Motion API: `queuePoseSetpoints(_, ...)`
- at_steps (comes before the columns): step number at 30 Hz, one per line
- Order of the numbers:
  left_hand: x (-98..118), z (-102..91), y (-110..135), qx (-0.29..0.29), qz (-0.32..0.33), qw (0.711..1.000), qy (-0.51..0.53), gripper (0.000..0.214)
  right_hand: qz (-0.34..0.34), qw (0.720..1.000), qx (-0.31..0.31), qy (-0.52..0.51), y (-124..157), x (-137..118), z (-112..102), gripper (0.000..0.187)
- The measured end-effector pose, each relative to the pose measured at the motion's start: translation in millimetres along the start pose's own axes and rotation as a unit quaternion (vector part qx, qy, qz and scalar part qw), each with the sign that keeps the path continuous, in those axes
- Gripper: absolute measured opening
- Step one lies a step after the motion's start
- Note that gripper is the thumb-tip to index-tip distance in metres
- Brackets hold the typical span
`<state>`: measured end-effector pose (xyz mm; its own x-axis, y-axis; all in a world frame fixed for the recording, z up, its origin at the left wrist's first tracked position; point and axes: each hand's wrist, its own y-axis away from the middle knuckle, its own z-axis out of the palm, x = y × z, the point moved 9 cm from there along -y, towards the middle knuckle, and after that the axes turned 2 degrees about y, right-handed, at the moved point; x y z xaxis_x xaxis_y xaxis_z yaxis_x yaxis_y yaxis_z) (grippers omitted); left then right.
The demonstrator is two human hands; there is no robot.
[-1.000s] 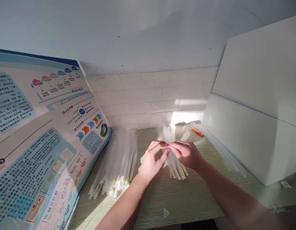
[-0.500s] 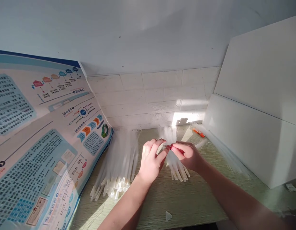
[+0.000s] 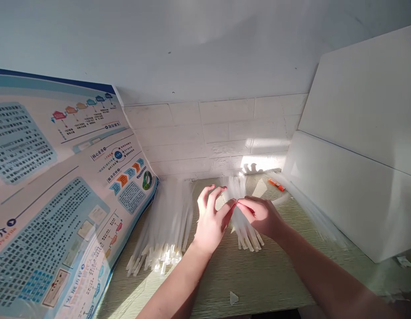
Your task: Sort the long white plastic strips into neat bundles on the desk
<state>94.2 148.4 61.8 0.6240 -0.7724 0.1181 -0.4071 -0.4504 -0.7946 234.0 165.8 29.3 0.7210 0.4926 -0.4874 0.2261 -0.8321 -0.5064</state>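
Note:
My left hand (image 3: 210, 221) and my right hand (image 3: 261, 215) meet at their fingertips above a small bundle of thin, clear plastic strips (image 3: 248, 237) with whitish ends. The left thumb presses in at the meeting point, while two other left fingers are raised and apart. The right thumb and forefinger are pinched together there. Whatever lies between the fingertips is too small and covered to make out. To the left of my left hand, a larger bundle of the same clear strips (image 3: 168, 217) lies with its white ends toward me.
A printed poster sheet (image 3: 75, 195) leans up on the left. White boards (image 3: 341, 195) stand on the right, with loose clear strips (image 3: 312, 212) along their base. An orange marker-like item (image 3: 276, 184) lies near the back wall (image 3: 225, 133). A small scrap (image 3: 234, 298) sits near the front edge.
Two raised fingers of my left hand have lifted and spread away from the thumb. The fingertips still meet at about the same place. The view has shifted slightly.

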Motion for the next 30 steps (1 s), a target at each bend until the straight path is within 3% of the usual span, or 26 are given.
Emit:
queuePoseSetpoints(5, -5, 13.6, 1, -0.073, -0.004, 0.996, 0.060, 0.024, -0.067, 0.991, -0.003, 0.112, 2, -7, 0, 0.031)
queuePoseSetpoints(9, -13, 25.7, 3, -0.134, -0.070, 0.981, 0.119, 0.016, -0.109, 0.980, 0.011, 0.168, 4, -8, 4, 0.031)
queuePoseSetpoints(15, -24, 33.9, 9, -0.140, -0.162, 0.965, 0.148, 0.012, -0.177, 0.961, 0.011, 0.213, 8, -22, 10, 0.033)
queuePoseSetpoints(22, -30, 50.4, 17, -0.162, -0.200, 0.949, 0.184, 0.017, -0.197, 0.954, -0.014, 0.227, 9, -23, 13, 0.030)
queuePoseSetpoints(26, -26, 49.8, 16, -0.172, -0.181, 0.948, 0.196, 0.011, -0.174, 0.966, -0.012, 0.189, 8, -20, 11, 0.033)
queuePoseSetpoints(30, -23, 44.7, 13, -0.173, -0.152, 0.950, 0.213, 0.023, -0.135, 0.978, 0.018, 0.155, 8, -18, 9, 0.032)
